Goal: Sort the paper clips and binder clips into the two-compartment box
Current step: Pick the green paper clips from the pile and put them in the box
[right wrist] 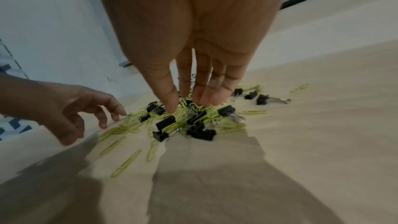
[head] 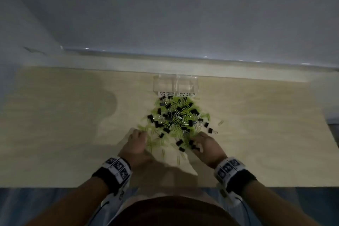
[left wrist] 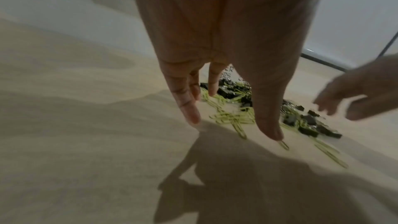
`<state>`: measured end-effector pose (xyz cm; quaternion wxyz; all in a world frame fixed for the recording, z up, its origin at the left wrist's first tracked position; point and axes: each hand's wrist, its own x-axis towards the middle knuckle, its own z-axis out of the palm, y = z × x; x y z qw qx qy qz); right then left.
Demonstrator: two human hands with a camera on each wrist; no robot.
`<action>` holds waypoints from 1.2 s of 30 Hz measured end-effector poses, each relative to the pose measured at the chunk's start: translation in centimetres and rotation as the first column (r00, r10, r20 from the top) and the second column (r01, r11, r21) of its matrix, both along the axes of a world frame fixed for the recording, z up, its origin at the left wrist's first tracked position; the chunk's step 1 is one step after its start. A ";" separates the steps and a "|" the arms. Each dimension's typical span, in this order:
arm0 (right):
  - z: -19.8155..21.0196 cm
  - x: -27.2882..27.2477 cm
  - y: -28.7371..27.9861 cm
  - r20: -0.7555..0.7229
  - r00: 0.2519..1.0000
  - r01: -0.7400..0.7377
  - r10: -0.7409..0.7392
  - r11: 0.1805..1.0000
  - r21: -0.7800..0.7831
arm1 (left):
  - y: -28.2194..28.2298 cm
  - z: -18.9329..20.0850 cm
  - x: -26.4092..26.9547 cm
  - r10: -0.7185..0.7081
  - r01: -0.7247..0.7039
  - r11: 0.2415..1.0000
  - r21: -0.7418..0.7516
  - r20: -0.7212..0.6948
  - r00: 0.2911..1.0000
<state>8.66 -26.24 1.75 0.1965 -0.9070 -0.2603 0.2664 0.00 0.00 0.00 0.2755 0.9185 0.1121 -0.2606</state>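
Note:
A heap of yellow-green paper clips and black binder clips (head: pixel 176 117) lies on the pale wooden table. Just behind it stands the clear two-compartment box (head: pixel 176 83), its left half labelled PAPER CLIPS (head: pixel 166 94) and its right half BINDER CLIPS (head: pixel 187 94). My left hand (head: pixel 138 138) (left wrist: pixel 232 125) hovers at the heap's near-left edge with straight, spread fingers; its thumb tip touches the table by a loose paper clip (left wrist: pixel 284 145). My right hand (head: pixel 197 143) (right wrist: pixel 188 106) reaches straight down at the near-right edge, its fingertips (right wrist: pixel 206 100) in the clips, gripping nothing that I can see.
A few stray clips lie right of the heap, among them a binder clip (head: pixel 212 131) (right wrist: pixel 263 99) and a paper clip (head: pixel 221 122). Loose paper clips (right wrist: pixel 127 163) trail toward the table's near edge (head: pixel 165 187). A white wall and a ledge run behind the box.

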 end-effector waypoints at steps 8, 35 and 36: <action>-1.2 1.1 6.3 0.031 0.999 0.010 -0.008 0.999 -0.045 | -2.4 -1.7 1.9 0.107 -0.112 0.992 0.060 0.074 0.991; -0.7 6.4 6.4 -0.605 0.584 0.739 -0.541 0.662 0.122 | 2.5 -1.6 5.8 0.029 -0.005 0.985 -0.170 0.139 0.990; -0.5 6.9 6.4 -0.627 0.566 0.750 -0.535 0.650 0.122 | 2.7 -1.5 6.0 0.082 -0.052 0.973 -0.223 0.128 0.988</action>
